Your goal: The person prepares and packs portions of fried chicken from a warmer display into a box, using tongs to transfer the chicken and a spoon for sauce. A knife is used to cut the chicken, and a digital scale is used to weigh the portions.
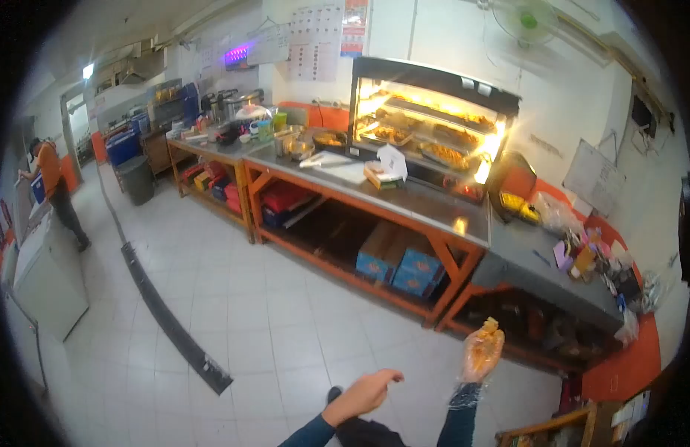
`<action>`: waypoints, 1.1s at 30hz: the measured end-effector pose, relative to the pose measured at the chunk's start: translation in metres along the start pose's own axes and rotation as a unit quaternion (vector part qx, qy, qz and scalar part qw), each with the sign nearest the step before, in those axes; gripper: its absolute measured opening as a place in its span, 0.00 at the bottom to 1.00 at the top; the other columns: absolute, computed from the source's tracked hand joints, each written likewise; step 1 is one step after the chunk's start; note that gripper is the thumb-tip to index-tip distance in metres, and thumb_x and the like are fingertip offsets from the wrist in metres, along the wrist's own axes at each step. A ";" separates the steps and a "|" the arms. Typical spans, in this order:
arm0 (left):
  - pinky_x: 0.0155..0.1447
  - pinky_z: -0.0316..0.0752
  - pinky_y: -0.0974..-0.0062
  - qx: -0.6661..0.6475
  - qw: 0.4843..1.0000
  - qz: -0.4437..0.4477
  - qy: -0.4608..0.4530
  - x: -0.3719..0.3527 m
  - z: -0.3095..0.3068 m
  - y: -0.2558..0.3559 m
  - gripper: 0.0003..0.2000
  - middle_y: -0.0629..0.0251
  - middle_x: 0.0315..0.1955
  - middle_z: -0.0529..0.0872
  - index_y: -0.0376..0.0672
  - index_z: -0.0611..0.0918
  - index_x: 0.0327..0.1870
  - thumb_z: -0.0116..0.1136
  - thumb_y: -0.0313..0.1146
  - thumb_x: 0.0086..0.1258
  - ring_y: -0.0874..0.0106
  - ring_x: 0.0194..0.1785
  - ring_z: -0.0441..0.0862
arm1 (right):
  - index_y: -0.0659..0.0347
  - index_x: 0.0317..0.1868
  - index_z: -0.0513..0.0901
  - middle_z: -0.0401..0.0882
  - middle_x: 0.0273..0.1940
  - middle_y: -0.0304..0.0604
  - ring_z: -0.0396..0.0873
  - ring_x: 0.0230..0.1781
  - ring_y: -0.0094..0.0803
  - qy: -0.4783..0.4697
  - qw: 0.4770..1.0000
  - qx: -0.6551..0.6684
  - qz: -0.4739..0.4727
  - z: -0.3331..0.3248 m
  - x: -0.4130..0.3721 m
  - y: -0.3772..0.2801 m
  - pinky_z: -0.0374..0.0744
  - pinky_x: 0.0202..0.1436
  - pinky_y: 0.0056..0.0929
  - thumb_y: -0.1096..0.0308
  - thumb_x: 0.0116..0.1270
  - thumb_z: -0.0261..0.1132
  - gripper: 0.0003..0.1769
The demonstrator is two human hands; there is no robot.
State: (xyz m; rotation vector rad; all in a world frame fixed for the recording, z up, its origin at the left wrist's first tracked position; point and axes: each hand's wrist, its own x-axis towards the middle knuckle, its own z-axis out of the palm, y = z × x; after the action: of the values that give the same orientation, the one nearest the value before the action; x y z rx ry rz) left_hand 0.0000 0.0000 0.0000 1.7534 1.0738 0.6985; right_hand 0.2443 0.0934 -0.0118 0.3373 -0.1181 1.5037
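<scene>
Your gloved right hand (479, 361) is curled around golden food (490, 326) before the right end of the bench (430, 204); your left hand (363, 396), fingers loosely apart, is before the bench's middle.

Two hands (367, 393) (482, 356), one lit display cabinet (427, 80), one fan (529, 20), one co-worker (53, 175), one grey bin (136, 182)

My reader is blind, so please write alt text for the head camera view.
A person's right hand, in a clear plastic glove, holds what looks like fried food; the left hand is bare. Beyond, a lit display case stands on an orange-framed counter.
</scene>
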 end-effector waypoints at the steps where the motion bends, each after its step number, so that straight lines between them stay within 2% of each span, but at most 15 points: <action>1: 0.49 0.65 0.65 0.040 0.988 0.148 0.025 0.012 0.007 -0.004 0.16 0.56 0.48 0.68 0.46 0.70 0.44 0.49 0.23 0.51 0.58 0.49 0.70 | 0.63 0.49 0.70 0.75 0.43 0.44 0.74 0.41 0.30 0.034 0.999 -0.031 0.001 0.007 0.013 0.009 0.74 0.39 0.29 0.63 0.64 0.51 0.17; 2: 0.47 0.65 0.66 0.142 0.965 0.198 0.092 0.021 0.016 -0.002 0.16 0.57 0.46 0.69 0.45 0.70 0.43 0.51 0.25 0.51 0.59 0.48 0.70 | 0.64 0.48 0.70 0.75 0.41 0.44 0.74 0.38 0.29 0.034 0.999 -0.020 0.012 0.006 0.026 0.017 0.74 0.38 0.27 0.64 0.63 0.53 0.16; 3: 0.47 0.65 0.66 0.147 0.967 0.185 0.091 0.072 -0.070 -0.031 0.16 0.57 0.46 0.69 0.45 0.70 0.43 0.51 0.25 0.51 0.59 0.48 0.70 | 0.64 0.48 0.70 0.74 0.43 0.45 0.73 0.38 0.29 0.072 0.996 -0.033 -0.042 -0.055 0.111 0.089 0.74 0.37 0.26 0.65 0.61 0.55 0.17; 5: 0.46 0.66 0.67 0.198 0.947 0.176 0.183 0.099 -0.109 -0.022 0.15 0.56 0.45 0.69 0.45 0.70 0.43 0.54 0.29 0.53 0.60 0.45 0.70 | 0.64 0.48 0.70 0.74 0.44 0.45 0.73 0.37 0.28 0.046 0.999 0.022 0.006 -0.072 0.173 0.146 0.74 0.36 0.25 0.65 0.60 0.56 0.17; 7: 0.43 0.66 0.69 0.215 0.938 0.170 0.213 0.127 -0.148 -0.025 0.16 0.57 0.44 0.70 0.44 0.71 0.42 0.58 0.31 0.52 0.61 0.43 0.71 | 0.63 0.48 0.70 0.74 0.44 0.45 0.73 0.37 0.28 0.087 0.996 -0.027 -0.025 -0.068 0.215 0.212 0.75 0.36 0.23 0.65 0.60 0.56 0.17; 10: 0.38 0.67 0.70 0.212 0.911 0.176 0.308 0.167 -0.214 -0.047 0.14 0.63 0.36 0.74 0.43 0.73 0.37 0.61 0.32 0.50 0.65 0.37 0.73 | 0.61 0.46 0.72 0.74 0.45 0.44 0.73 0.37 0.30 0.110 0.992 -0.064 0.012 -0.082 0.266 0.290 0.75 0.37 0.25 0.63 0.59 0.56 0.16; 16: 0.39 0.69 0.73 0.195 0.926 0.203 0.252 0.248 -0.333 -0.103 0.10 0.61 0.34 0.74 0.41 0.74 0.35 0.58 0.30 0.53 0.65 0.38 0.73 | 0.58 0.40 0.75 0.75 0.41 0.41 0.73 0.37 0.33 0.146 0.988 -0.041 0.006 -0.154 0.370 0.367 0.75 0.37 0.27 0.61 0.59 0.57 0.12; 19: 0.40 0.69 0.72 0.176 0.938 0.203 0.221 0.285 -0.376 -0.135 0.09 0.60 0.32 0.75 0.40 0.74 0.34 0.57 0.29 0.53 0.64 0.37 0.74 | 0.61 0.40 0.75 0.75 0.41 0.43 0.73 0.37 0.33 0.202 0.978 -0.045 -0.037 -0.180 0.414 0.381 0.75 0.35 0.27 0.60 0.59 0.56 0.14; 21: 0.40 0.70 0.71 0.149 0.942 0.207 0.219 0.316 -0.406 -0.159 0.08 0.59 0.31 0.75 0.39 0.74 0.34 0.58 0.28 0.54 0.63 0.37 0.75 | 0.63 0.40 0.74 0.75 0.41 0.47 0.73 0.36 0.33 0.136 0.989 -0.053 -0.011 -0.187 0.448 0.389 0.74 0.35 0.26 0.60 0.60 0.55 0.15; 25: 0.39 0.71 0.72 0.086 0.956 0.240 0.144 0.374 -0.469 -0.179 0.06 0.60 0.29 0.75 0.39 0.75 0.33 0.55 0.25 0.55 0.62 0.35 0.75 | 0.65 0.41 0.74 0.75 0.40 0.51 0.74 0.35 0.37 0.214 0.968 -0.103 -0.085 -0.203 0.511 0.409 0.76 0.35 0.29 0.60 0.59 0.56 0.17; 26: 0.39 0.71 0.72 0.042 0.968 0.227 0.099 0.385 -0.481 -0.179 0.05 0.60 0.29 0.76 0.38 0.75 0.33 0.54 0.24 0.55 0.62 0.35 0.75 | 0.64 0.44 0.73 0.73 0.44 0.53 0.73 0.43 0.41 0.181 0.975 -0.091 -0.094 -0.218 0.525 0.403 0.76 0.40 0.32 0.58 0.60 0.56 0.19; 27: 0.39 0.71 0.72 0.040 0.970 0.221 0.094 0.396 -0.487 -0.183 0.05 0.60 0.29 0.76 0.38 0.75 0.33 0.54 0.24 0.55 0.62 0.35 0.75 | 0.64 0.44 0.73 0.73 0.44 0.53 0.73 0.43 0.41 0.189 0.973 -0.091 -0.097 -0.215 0.537 0.404 0.76 0.40 0.32 0.58 0.60 0.56 0.19; 29: 0.37 0.72 0.74 -0.035 0.968 0.244 0.034 0.422 -0.498 -0.192 0.04 0.60 0.28 0.77 0.38 0.75 0.32 0.53 0.24 0.55 0.64 0.33 0.76 | 0.63 0.49 0.69 0.67 0.52 0.55 0.66 0.54 0.45 0.208 0.962 -0.089 -0.155 -0.200 0.561 0.411 0.71 0.51 0.39 0.54 0.61 0.54 0.23; 32: 0.38 0.71 0.76 -0.099 0.972 0.213 -0.011 0.465 -0.518 -0.211 0.04 0.60 0.29 0.77 0.38 0.76 0.32 0.53 0.23 0.56 0.65 0.34 0.77 | 0.59 0.60 0.58 0.55 0.60 0.56 0.55 0.61 0.46 0.103 0.973 -0.121 -0.170 -0.215 0.604 0.401 0.55 0.63 0.45 0.47 0.63 0.46 0.31; 33: 0.38 0.71 0.77 -0.120 0.974 0.189 -0.028 0.482 -0.523 -0.217 0.04 0.60 0.30 0.78 0.37 0.76 0.32 0.53 0.23 0.56 0.66 0.34 0.77 | 0.59 0.60 0.58 0.55 0.60 0.56 0.55 0.61 0.46 0.103 0.972 -0.123 -0.169 -0.216 0.623 0.401 0.55 0.63 0.45 0.47 0.63 0.46 0.31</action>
State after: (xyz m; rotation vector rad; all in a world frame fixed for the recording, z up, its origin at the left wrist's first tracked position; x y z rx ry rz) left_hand -0.2847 0.6866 0.0117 1.7692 0.5904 0.9617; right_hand -0.1362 0.7642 0.0182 -0.0018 -0.0767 1.1615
